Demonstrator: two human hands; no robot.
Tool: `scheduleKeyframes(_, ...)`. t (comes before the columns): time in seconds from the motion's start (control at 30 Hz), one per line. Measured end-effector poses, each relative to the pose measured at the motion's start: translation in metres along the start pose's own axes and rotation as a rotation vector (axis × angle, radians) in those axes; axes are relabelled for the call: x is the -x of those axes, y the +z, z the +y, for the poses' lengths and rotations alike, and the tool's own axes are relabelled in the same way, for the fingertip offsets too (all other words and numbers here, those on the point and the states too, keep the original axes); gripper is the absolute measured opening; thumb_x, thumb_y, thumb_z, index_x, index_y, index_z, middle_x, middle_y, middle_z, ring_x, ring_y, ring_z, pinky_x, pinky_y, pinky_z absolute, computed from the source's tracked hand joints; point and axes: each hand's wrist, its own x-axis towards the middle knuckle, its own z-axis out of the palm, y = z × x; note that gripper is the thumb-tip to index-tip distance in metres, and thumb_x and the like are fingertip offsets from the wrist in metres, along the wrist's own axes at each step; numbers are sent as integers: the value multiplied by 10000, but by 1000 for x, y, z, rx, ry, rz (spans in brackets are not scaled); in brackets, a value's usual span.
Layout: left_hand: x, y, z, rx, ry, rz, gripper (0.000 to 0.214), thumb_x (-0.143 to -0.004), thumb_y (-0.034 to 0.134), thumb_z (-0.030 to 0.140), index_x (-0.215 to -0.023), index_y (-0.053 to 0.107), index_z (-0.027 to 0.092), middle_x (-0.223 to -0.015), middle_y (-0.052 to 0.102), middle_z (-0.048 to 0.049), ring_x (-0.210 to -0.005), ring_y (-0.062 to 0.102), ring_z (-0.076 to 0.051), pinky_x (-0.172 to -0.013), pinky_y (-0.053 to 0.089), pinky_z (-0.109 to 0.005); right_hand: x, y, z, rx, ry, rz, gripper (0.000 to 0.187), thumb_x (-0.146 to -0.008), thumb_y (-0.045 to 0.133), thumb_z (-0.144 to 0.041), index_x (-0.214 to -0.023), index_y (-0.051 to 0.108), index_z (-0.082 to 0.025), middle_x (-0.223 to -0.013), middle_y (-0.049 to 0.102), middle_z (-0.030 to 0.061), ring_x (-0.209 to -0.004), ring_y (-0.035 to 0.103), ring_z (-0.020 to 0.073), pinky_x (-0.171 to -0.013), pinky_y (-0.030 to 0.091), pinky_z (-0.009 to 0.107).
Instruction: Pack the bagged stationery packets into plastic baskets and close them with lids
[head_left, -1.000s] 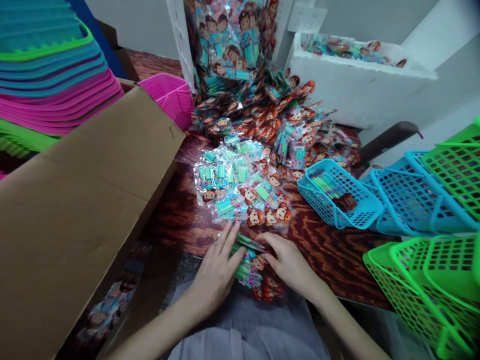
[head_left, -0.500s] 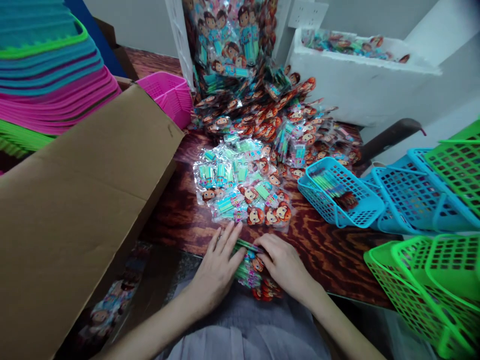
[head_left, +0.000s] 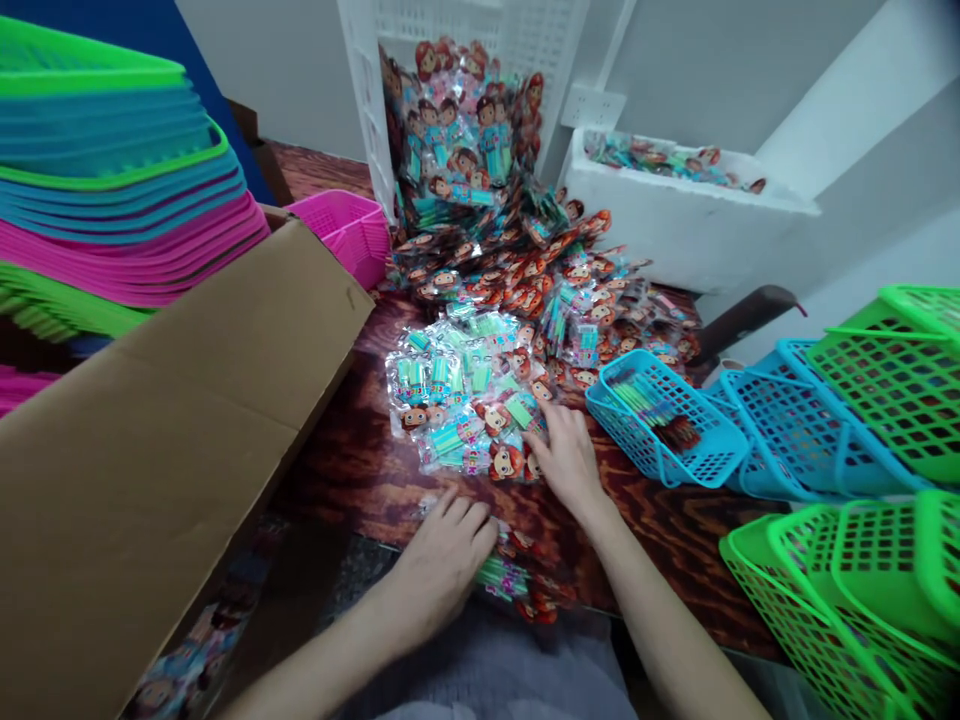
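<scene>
Clear plastic packets [head_left: 465,385], green-and-blue with printed cartoon heads: one loose spread, well over ten, overlaps too heavy for an exact count.

Hands: two. Right hand [head_left: 566,455] at the near right edge of the spread, fingertips at the packets, thumb and forefinger parted; cannot tell whether a packet is caught between. Left hand [head_left: 450,550] lies palm down with bent fingers beside and partly over one packet bundle [head_left: 504,577], at the table edge; cannot tell how firmly it grips, bundle count obscured.

Beyond the right hand: one large packet heap [head_left: 517,265], uncountable, backed by one white crate [head_left: 369,125]; farther right, one white foam box [head_left: 675,215] with packets inside.

Right of the right hand: one blue basket [head_left: 626,425] containing a packet batch; past it, at least two more blue baskets [head_left: 787,420]. Nearer the wearer, at least two green baskets [head_left: 795,590].

Left of the left hand: one cardboard box [head_left: 165,420]; beyond it, one pink basket [head_left: 352,235].
</scene>
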Motion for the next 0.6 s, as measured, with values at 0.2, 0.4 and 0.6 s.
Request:
scheduleKeyframes(0.2,5,9,2,40,-22,5,382,-923,482,173,-1303,513,153,-1292,575,-122,-1185,503,-284,-1094,357,-477,-23,18,19,25,48,-117,461,-783,657,-245,-1235,574,-199,-1033,595,77,-1022,523,281,-906,448,418)
scheduleKeyframes(0.4,6,14,3,24,-47,60,344,-965,483,215,-1306,530,196,-1326,581,-122,-1239,509,-323,-1128,289,-598,-37,15,30,31,132,-167,400,-761,662,-274,-1152,600,-217,-932,623,23,-932,556,236,-805,431,342)
scheduleKeyframes(0.6,9,3,7,64,-164,17,365,-968,515,270,-1333,528,254,-1385,536,-139,-1354,414,-406,-1091,279,-706,-40,-14,-8,120,-51,-224,90,-803,666,-224,-779,581,-207,-825,602,11,-841,532,199,-729,388,303)
